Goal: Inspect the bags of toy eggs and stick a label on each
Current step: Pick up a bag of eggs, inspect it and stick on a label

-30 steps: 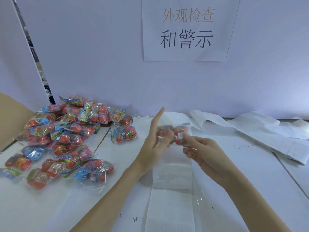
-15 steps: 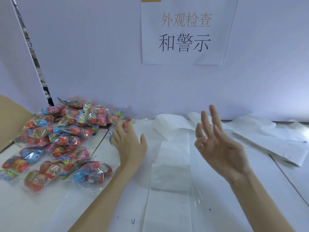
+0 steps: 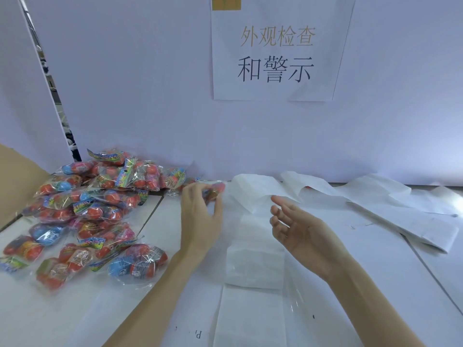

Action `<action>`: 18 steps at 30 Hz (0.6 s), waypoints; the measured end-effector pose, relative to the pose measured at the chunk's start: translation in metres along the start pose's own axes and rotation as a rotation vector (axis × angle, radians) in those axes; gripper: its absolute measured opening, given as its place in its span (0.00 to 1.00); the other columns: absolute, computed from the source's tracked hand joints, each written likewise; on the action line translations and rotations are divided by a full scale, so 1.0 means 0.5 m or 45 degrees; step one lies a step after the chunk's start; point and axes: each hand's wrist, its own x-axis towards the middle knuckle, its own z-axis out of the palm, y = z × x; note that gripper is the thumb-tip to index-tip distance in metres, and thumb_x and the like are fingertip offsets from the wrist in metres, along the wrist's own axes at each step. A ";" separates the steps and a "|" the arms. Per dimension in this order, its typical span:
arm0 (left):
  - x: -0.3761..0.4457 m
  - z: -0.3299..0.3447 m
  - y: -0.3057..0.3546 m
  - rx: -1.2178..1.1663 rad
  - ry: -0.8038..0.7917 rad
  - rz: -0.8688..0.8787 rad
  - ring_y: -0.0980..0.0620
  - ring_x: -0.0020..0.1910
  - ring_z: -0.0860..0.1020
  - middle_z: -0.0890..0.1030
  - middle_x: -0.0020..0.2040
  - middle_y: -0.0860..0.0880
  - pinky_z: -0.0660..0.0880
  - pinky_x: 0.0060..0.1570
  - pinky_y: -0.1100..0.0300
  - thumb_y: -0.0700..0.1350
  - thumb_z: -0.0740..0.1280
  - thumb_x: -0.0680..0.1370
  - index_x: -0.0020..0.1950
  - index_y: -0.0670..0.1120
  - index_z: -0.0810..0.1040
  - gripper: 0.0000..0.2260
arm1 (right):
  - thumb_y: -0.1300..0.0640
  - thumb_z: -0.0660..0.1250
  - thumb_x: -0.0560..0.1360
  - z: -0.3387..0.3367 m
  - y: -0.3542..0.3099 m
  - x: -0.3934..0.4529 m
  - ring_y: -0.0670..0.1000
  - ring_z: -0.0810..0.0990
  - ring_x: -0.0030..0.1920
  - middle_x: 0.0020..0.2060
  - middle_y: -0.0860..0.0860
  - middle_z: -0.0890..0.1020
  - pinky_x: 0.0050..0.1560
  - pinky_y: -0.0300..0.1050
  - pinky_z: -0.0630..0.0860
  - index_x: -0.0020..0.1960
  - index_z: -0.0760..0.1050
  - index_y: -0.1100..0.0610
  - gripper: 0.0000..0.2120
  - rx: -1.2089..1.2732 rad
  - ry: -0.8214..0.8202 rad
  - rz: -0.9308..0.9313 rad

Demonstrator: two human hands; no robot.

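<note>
Left hand (image 3: 200,216) is over the white table (image 3: 62,319), just right of the pile of egg bags (image 3: 95,204). Its fingers and thumb are curled round one small bag of toy eggs (image 3: 215,190), gripping it at the fingertips; the bag is blurred, so only red and clear plastic can be made out. Whether that bag is lifted off the table or touching it cannot be told.

Right hand (image 3: 300,234) hangs above the strip of white backing paper (image 3: 255,261), palm turned inward toward the left hand, fingers loosely spread and slightly bent. It holds nothing.

The pile sits at the left of the table, against the back wall and next to a cardboard flap (image 3: 15,181) at the far left edge. The bags are clear plastic with red and blue eggs inside and colourful printed header cards (a few bags lie loose at the near edge of the pile, flat on the table). The nearest loose bag (image 3: 137,264) shows one blue egg and red ones.

More white paper sheets (image 3: 390,209) lie crumpled and overlapping across the right side of the table, well apart from the pile.

A paper sign (image 3: 278,53) with printed Chinese characters is stuck on the wall above, with a strip of brown tape (image 3: 226,3) at its top edge.
</note>
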 end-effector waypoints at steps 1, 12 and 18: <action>-0.002 0.002 0.012 -0.071 0.005 0.086 0.59 0.58 0.75 0.73 0.60 0.47 0.76 0.57 0.64 0.40 0.73 0.80 0.61 0.43 0.76 0.11 | 0.60 0.72 0.76 0.000 0.001 0.001 0.51 0.84 0.45 0.49 0.53 0.84 0.48 0.40 0.82 0.60 0.86 0.59 0.14 -0.015 0.032 0.013; -0.024 0.012 0.043 -0.251 -0.506 0.589 0.53 0.79 0.65 0.68 0.77 0.49 0.71 0.70 0.60 0.55 0.70 0.81 0.72 0.45 0.74 0.23 | 0.49 0.67 0.82 0.010 0.016 0.004 0.54 0.84 0.53 0.57 0.57 0.86 0.55 0.46 0.75 0.64 0.84 0.54 0.15 -0.427 0.227 -0.144; -0.018 0.018 0.051 -0.562 -0.416 -0.226 0.57 0.53 0.81 0.82 0.57 0.54 0.77 0.50 0.65 0.54 0.70 0.81 0.67 0.52 0.78 0.16 | 0.55 0.65 0.83 0.009 0.023 0.012 0.50 0.83 0.45 0.49 0.54 0.86 0.44 0.41 0.76 0.58 0.86 0.52 0.11 -0.572 0.213 -0.127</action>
